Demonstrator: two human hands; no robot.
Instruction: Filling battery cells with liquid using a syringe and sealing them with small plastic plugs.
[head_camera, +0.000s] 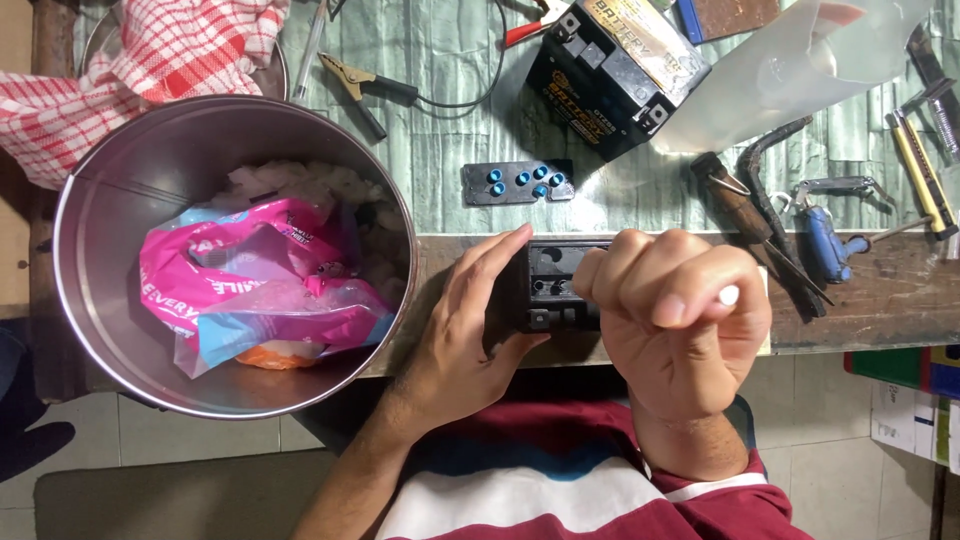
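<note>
My left hand (470, 320) rests against the left side of a small black box-shaped part (552, 285) at the bench's front edge, fingers laid along it. My right hand (675, 320) is curled into a fist over the part's right side, with a small white piece (729, 295) pinched between thumb and fingers. Just behind the part lies a black strip with several blue caps (520, 182). A larger black battery (612, 70) stands farther back.
A metal bucket (110, 170) holding pink plastic bags stands at left, a red checked cloth (130, 70) behind it. Crocodile clips (365, 85), a clear plastic bag (800, 70), pliers (770, 200), a blue-handled screwdriver (830, 245) and a yellow tool (922, 170) lie about.
</note>
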